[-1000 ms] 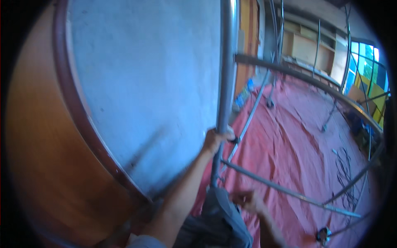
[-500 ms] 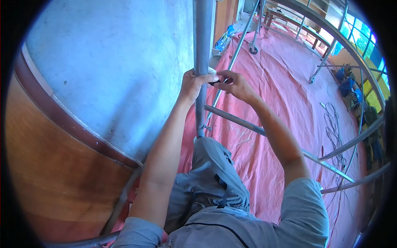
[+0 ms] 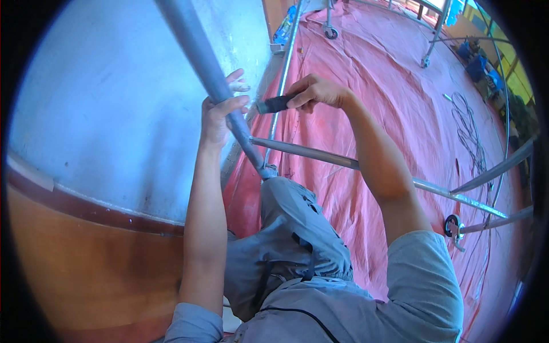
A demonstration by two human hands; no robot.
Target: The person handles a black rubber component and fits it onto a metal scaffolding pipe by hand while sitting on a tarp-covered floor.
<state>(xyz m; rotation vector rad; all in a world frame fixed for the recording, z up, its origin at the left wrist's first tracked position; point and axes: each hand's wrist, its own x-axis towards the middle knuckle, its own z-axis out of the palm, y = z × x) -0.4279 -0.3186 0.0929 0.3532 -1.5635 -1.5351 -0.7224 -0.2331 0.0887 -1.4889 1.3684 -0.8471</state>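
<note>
My left hand (image 3: 217, 117) is hooked around a grey metal scaffold pole (image 3: 197, 48), its thumb in front and the fingers reaching past the far side, somewhat apart. Something whitish shows at those fingers, too small to make out. In my right hand (image 3: 314, 92), pinched between thumb and fingers, is a short dark cylinder (image 3: 274, 104) with a greenish end. That end points at the left hand and is close to its thumb tip. A horizontal metal rail (image 3: 309, 151) joins the pole below my hands.
A pale blue wall (image 3: 114, 86) with wood panelling (image 3: 103, 274) below stands at the left. Wrinkled red sheeting (image 3: 366, 74) covers the floor. Scaffold legs have caster wheels (image 3: 331, 32). A coiled cable (image 3: 466, 123) lies at the right, near piled items (image 3: 477, 68).
My right hand has drawn away from the left, bringing the dark cylinder into clear view. The left hand's fingers have loosened and extended. The pole appears more tilted, and the view has shifted.
</note>
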